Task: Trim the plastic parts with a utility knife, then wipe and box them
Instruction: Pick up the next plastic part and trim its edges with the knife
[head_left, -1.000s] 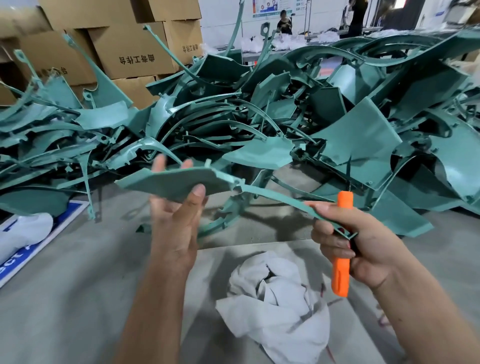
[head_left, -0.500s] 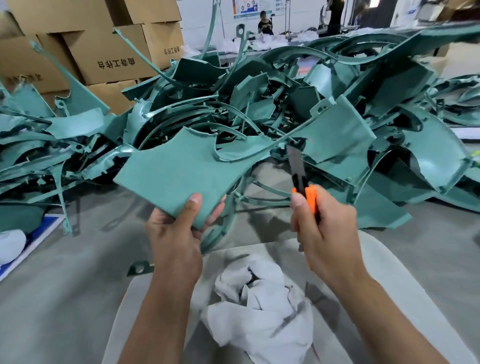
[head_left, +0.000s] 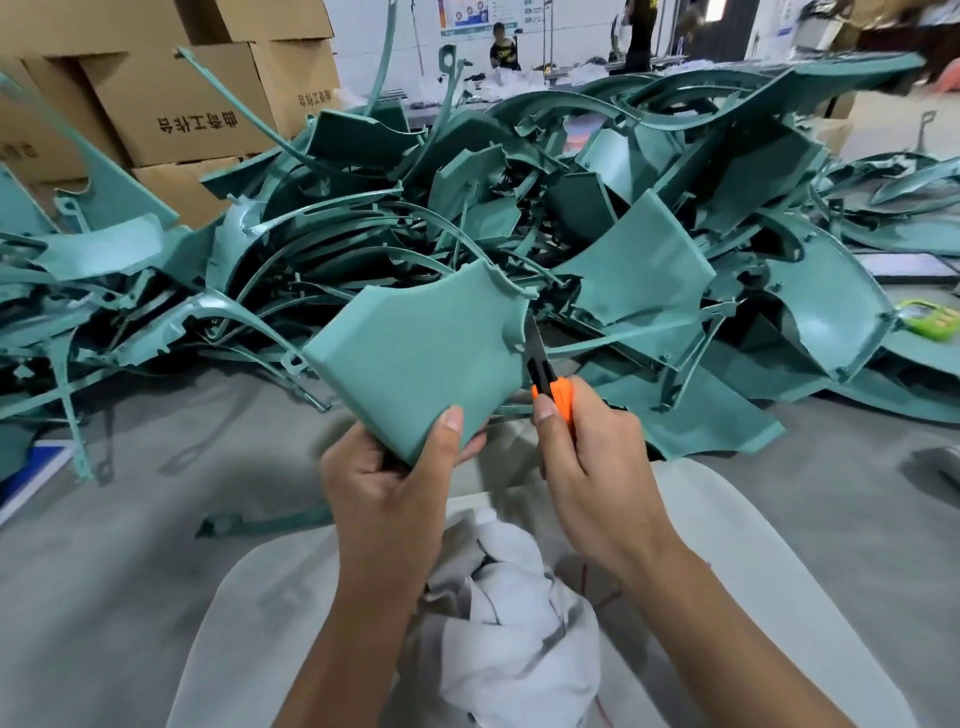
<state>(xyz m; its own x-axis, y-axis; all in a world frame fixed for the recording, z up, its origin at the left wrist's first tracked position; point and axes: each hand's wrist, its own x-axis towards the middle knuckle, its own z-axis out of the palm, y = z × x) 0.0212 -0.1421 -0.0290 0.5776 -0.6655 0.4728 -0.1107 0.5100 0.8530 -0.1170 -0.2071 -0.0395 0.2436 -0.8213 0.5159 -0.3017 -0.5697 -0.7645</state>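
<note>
- Above the lap, the left hand (head_left: 387, 483) pinches the lower corner of a teal panel (head_left: 421, 358), thumb on the near face and fingers behind; the panel is tilted up with its broad face toward the camera.
- One second back that panel lay nearly flat and edge-on, with a long thin strip trailing from it toward the right hand; now its face is turned up and its right edge is offered to the blade.
- The right hand (head_left: 587, 467) is wrapped round the orange knife (head_left: 558, 395), thumb along the handle.
- Half a second ago the blade stood off to the right of the panel; now its tip meets the curved notch at the panel's upper right edge.
- Judgement: positioning is over and trimming of this edge is starting; the flash or strip at that corner looks like the target.
- A white rag (head_left: 509, 618) sits bunched in the lap below both hands, untouched, ready for wiping.
- Behind, the pile (head_left: 649, 218) of untrimmed teal parts covers the floor, with boxes (head_left: 182, 98) stacked at far left, so wiping and boxing of this part remain.
</note>
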